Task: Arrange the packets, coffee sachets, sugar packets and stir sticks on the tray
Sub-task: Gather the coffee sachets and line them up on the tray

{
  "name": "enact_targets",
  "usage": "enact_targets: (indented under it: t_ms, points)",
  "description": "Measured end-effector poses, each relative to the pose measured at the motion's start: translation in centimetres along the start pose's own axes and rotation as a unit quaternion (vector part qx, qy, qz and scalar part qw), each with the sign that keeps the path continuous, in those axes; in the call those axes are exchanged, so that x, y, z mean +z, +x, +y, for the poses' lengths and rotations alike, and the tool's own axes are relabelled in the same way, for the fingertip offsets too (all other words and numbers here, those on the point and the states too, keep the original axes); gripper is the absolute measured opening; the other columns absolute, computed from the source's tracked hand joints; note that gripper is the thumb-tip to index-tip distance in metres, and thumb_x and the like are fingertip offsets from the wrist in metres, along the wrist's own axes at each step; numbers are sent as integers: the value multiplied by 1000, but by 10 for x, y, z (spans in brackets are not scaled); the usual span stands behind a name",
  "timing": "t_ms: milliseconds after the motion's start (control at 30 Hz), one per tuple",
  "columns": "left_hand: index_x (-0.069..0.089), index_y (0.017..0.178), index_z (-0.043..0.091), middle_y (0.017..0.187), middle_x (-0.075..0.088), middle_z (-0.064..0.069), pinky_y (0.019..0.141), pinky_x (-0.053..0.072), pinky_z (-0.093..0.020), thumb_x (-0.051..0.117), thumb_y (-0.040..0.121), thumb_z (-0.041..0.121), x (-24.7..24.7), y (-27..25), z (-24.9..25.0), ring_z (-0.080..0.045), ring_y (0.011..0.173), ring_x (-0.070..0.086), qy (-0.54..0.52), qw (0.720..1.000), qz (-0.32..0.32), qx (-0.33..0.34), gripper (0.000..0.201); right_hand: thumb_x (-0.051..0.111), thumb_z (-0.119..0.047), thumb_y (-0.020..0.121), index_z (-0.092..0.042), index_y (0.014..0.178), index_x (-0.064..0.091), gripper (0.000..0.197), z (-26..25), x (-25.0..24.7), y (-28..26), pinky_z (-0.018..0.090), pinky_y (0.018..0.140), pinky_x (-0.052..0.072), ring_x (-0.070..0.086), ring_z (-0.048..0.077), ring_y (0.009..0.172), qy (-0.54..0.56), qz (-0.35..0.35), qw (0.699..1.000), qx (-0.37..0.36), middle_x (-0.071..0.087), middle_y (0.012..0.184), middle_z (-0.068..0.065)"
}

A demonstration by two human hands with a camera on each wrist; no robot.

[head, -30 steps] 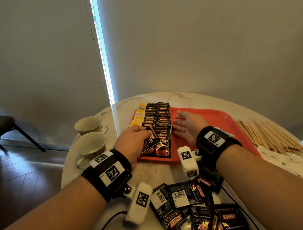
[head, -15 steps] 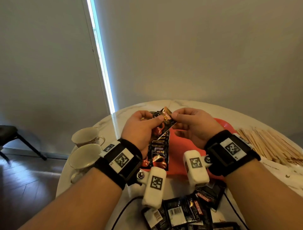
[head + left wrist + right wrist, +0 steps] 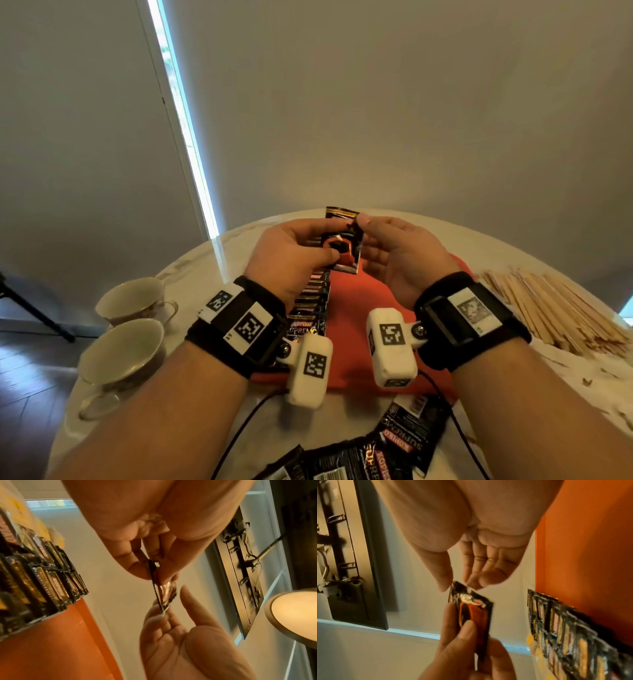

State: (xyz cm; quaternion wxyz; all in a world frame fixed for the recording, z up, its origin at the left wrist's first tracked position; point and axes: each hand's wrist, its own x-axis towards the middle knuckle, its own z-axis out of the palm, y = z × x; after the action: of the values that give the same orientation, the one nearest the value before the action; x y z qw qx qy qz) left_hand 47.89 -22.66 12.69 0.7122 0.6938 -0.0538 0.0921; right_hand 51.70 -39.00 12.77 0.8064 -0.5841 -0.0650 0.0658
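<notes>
The left hand [image 3: 291, 253] has thumb and fingers [image 3: 453, 627] clamped on a glossy black-and-red foil coffee sachet [image 3: 342, 241], held upright in the air. The right hand [image 3: 397, 253] pinches its upper edge with thumb and fingertips [image 3: 443, 580], the other fingers loosely apart. Below the fingers lies the flat orange plastic tray [image 3: 356, 315], carrying a neat overlapped row of matching dark sachets [image 3: 311, 308]. The step in hand looks like straightening one sachet before placing it. Next, it likely needs lowering onto the row's near end, face up and aligned. More sachets [image 3: 387, 448] wait on the marble counter [image 3: 239, 418], nearer the wrists.
</notes>
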Motion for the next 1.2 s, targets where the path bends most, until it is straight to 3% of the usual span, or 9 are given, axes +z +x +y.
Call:
enact_targets:
  t_ms: [233,367,433,600,733,833,933,1133,1200]
  points:
    - [71,131,24,110,75,-25,96,54,-67,69,85,-15,-7,5,-13,-51,102,70,-50,998,34,8,61,69,1,90,-9,90,67,10,10,-4,1,28,60,54,64,15,62,-83,-42,995,29,68,74,5]
    - [55,147,22,136,67,-1,88,62,-46,73,85,-12,-13,6,-19,-27,105,75,-75,997,34,16,74,70,1,89,-9,90,67,10,13,-3,3,29,57,52,62,15,61,-112,-4,993,23,68,75,7]
    - [57,142,18,134,66,2,77,61,-31,72,89,-7,-18,8,-21,-14,95,75,-110,992,64,2,61,69,4,89,-8,88,66,13,15,-5,12,27,51,50,60,15,56,-97,47,994,20,65,69,6]
    - [70,108,12,100,71,-3,66,54,-27,64,96,0,-29,10,-24,-10,74,64,-167,976,135,-45,18,69,-2,91,-9,88,67,8,24,-20,62,29,56,52,59,16,61,-146,140,976,85,65,82,10]
    - [70,102,14,93,71,0,63,52,-26,65,96,1,-32,12,-29,-9,71,61,-153,976,146,-48,16,70,-14,89,-18,87,64,7,32,-38,96,36,80,60,68,20,83,-251,131,949,139,69,99,8]
    - [71,103,15,91,71,0,62,51,-25,66,96,3,-32,13,-34,-9,70,60,-138,977,155,-49,15,69,-9,91,-11,80,65,12,32,-29,106,39,87,59,69,23,81,-313,130,928,154,71,81,8]
    - [71,103,15,89,70,0,61,50,-26,67,95,3,-32,15,-36,-9,68,58,-119,978,164,-47,15,70,1,91,0,71,63,21,39,-20,117,41,87,58,65,24,66,-335,134,918,166,65,50,8]
    - [72,105,17,80,66,2,58,49,-27,67,95,5,-37,19,-39,-9,63,55,-101,979,172,-45,16,77,0,86,2,79,69,10,42,-16,127,33,69,61,68,21,63,-352,147,907,176,71,75,16]
    - [71,104,18,79,65,2,58,48,-26,67,96,6,-36,18,-39,-7,61,54,-95,979,172,-43,15,78,-1,85,2,80,69,10,42,-14,128,35,73,62,68,22,66,-366,144,902,178,73,79,17]
